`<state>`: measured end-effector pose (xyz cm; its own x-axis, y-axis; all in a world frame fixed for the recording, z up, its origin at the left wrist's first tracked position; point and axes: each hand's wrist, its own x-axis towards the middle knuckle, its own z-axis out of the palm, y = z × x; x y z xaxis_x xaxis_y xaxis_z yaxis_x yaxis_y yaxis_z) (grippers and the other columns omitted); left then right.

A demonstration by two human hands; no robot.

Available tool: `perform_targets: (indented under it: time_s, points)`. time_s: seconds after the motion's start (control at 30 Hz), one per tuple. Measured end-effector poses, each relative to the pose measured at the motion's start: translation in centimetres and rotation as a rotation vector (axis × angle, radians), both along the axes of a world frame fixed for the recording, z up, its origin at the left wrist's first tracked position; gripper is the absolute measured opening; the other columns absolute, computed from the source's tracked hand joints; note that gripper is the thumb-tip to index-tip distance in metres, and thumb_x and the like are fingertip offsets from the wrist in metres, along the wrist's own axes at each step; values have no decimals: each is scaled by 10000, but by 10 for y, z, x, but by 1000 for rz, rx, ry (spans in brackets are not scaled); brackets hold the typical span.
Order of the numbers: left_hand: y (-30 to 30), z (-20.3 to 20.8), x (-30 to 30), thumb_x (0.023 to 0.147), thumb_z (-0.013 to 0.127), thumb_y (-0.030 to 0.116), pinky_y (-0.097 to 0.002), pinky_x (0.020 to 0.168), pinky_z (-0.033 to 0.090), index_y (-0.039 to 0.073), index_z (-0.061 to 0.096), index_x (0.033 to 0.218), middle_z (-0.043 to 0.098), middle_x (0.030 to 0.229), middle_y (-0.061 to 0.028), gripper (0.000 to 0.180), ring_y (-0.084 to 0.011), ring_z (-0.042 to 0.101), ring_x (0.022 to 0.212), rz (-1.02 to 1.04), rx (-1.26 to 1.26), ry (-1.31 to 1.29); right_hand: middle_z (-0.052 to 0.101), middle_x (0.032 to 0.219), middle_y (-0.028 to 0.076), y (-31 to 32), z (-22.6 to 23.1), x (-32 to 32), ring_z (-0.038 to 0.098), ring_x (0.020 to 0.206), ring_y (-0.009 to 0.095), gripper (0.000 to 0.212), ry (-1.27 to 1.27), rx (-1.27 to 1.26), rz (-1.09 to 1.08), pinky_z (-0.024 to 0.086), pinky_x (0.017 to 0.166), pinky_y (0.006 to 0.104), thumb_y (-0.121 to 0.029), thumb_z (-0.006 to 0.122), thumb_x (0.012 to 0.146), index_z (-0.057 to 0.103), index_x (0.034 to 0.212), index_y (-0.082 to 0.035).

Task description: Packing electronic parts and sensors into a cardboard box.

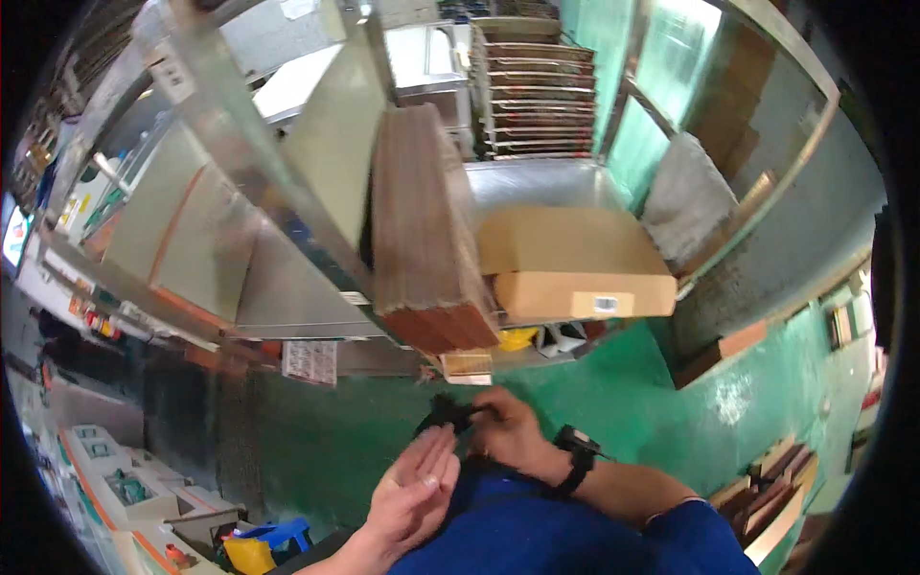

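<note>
My right hand [510, 433] is in front of my body, its fingers curled on a small, crumpled black thing [444, 413] that looks like cloth or a glove; blur hides its exact kind. Just below that black thing is my left hand [414, 491], with its fingers stretched out and the palm turned inward. Its fingertips come close to the black thing, and I cannot tell whether they touch it. A black band with a small device [579, 447] sits round my right wrist.
Ahead stands a tall stack of brown boards [422, 220] beside a cardboard box [575, 264]. Behind is a rack of trays [540, 91]. A metal frame post [259, 163] slants at the left. Boards [778, 494] lean at the lower right; a blue stool [278, 533] is lower left.
</note>
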<state>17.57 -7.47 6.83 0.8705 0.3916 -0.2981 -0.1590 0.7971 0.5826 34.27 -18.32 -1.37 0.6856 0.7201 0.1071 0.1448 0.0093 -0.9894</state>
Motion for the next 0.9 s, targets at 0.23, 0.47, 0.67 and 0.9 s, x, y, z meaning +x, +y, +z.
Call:
perform_targets:
  time_s: [0.23, 0.47, 0.67, 0.9]
  points:
    - [77, -42, -15, 1017, 616, 271, -333, 1042, 475, -6, 527, 1426, 600, 1393, -137, 502, -216, 598, 1222, -48, 645, 591, 652, 934, 154, 7, -2, 24, 642, 809, 296, 218, -141, -203, 200, 526, 733, 390, -60, 774, 828, 631, 990, -34]
    - [83, -93, -35, 992, 629, 500, -301, 910, 488, 48, 479, 1462, 644, 1129, -65, 669, -123, 581, 1032, -208, 210, 359, 596, 1064, 132, 61, 12, -1, 604, 908, 286, 113, -467, -109, 721, 498, 845, 386, -86, 564, 996, 567, 1100, -45]
    - [61, -121, -37, 982, 628, 530, -303, 909, 507, -26, 419, 1504, 665, 1143, -113, 791, -191, 629, 1022, -161, 357, 472, 582, 978, 134, 63, 7, 1, 600, 928, 255, 119, -208, -154, 791, 501, 847, 358, -45, 560, 973, 582, 1087, -15]
    - [16, -122, 29, 1035, 567, 481, -330, 1015, 458, 6, 536, 1416, 641, 1283, -75, 609, -199, 583, 1174, -20, 433, 438, 643, 1173, 167, -6, -10, 66, 639, 1026, 294, 259, -295, -87, 667, 518, 875, 408, -133, 579, 1010, 582, 1240, -16]
